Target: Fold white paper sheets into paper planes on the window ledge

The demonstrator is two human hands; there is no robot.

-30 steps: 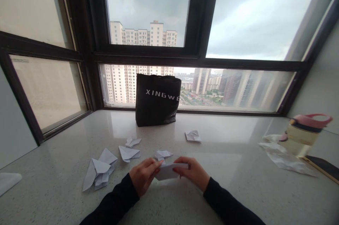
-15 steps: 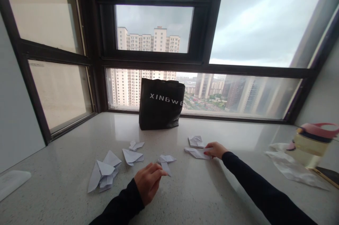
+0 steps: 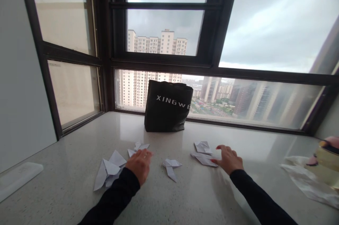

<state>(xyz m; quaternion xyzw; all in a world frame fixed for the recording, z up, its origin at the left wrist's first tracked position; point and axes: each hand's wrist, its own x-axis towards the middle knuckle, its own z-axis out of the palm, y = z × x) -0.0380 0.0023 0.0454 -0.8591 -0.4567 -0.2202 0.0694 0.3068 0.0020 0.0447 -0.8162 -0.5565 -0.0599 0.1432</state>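
My right hand (image 3: 230,159) is open, thumb and fingers apart, at the right end of a long folded white paper (image 3: 204,159). Its thumb tip is at that paper's edge; I cannot tell if they touch. Just behind lies a squarish folded paper (image 3: 202,147). My left hand (image 3: 140,165) is over the left group of papers, fingers bent and largely hidden by its back. It partly covers a folded paper (image 3: 130,152); a small folded paper (image 3: 143,146) lies beyond. Left of it is a larger folded paper piece (image 3: 111,167). Between my hands rests a T-shaped folded paper (image 3: 171,168).
A black bag (image 3: 168,112) with white lettering stands upright by the window. On the right are a drink bottle (image 3: 327,165) and crumpled white tissue (image 3: 304,179). A white flat object (image 3: 22,179) lies at the left edge of the speckled countertop (image 3: 190,203).
My right hand has let go of the long folded paper and spread its fingers. My left hand has moved left, from beside the T-shaped paper to the left group. The view has shifted slightly.
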